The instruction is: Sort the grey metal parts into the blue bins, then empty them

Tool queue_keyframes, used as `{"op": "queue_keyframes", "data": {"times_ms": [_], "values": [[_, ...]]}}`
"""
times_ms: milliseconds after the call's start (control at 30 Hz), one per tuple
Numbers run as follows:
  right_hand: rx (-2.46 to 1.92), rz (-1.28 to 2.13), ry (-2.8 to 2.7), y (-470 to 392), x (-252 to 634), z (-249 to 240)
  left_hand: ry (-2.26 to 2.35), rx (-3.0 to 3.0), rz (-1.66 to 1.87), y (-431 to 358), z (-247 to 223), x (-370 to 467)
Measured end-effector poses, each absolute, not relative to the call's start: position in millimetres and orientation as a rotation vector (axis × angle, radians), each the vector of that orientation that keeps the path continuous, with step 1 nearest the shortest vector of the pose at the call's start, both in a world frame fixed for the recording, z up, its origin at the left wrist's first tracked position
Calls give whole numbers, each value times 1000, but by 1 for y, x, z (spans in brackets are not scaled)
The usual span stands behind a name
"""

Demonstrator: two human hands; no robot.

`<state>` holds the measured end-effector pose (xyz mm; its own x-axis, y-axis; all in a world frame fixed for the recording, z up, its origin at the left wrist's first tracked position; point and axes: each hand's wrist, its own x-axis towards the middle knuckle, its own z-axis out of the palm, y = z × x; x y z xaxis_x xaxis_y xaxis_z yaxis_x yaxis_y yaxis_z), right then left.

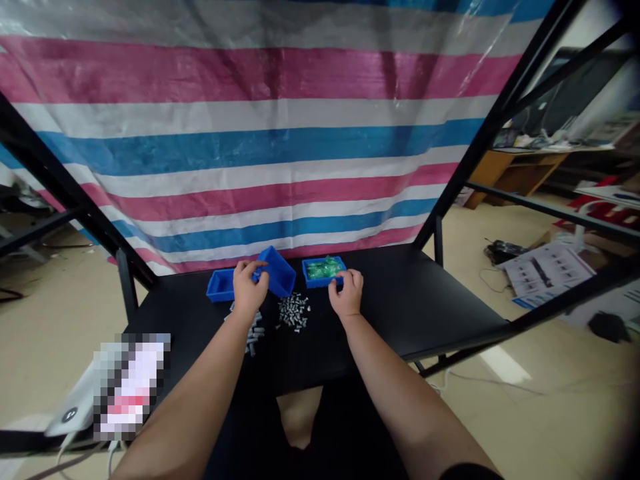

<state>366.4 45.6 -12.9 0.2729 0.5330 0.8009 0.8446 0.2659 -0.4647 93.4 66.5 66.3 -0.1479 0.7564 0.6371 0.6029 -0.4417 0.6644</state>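
My left hand [249,288] is closed on the near left edge of a blue plastic bin [281,272], which is tilted up on its side with its inside facing right. Behind that hand stands a second blue bin [220,287], partly covered by my fingers. With thumb and fingers, my right hand [349,291] grips the front right corner of a third blue bin [310,282] that holds shiny green packets [324,268]. Small silver screws [294,312] lie in a pile between my hands. Larger grey cylindrical pieces [257,331] lie under my left wrist, partly hidden.
The black table [410,293] sits inside a black metal frame [463,150]. A striped plastic sheet [280,153] hangs behind it. At the left edge are a blurred-out phone-like device [133,387] and a white box with cables [83,393].
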Motion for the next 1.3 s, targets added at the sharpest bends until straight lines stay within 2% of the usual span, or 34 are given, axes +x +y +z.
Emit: {"op": "queue_keyframes", "data": {"times_ms": [267,633,867,1000,1167,1300], "values": [[-1596,-1,-1297,62,399,-26,1602,1958,1568,86,53,90],[-1696,64,-1334,61,398,-23,1548,2423,880,105,57,63],[-1682,41,-1302,58,396,-21,1813,2556,534,104,55,59],[-1675,60,-1275,58,397,-22,1889,2581,612,86,53,60],[-1581,-65,-1152,52,397,-19,1906,2533,1043,36,42,46],[-1444,-68,-1360,23,370,-8,2031,2369,1053,-12,16,21]]}}
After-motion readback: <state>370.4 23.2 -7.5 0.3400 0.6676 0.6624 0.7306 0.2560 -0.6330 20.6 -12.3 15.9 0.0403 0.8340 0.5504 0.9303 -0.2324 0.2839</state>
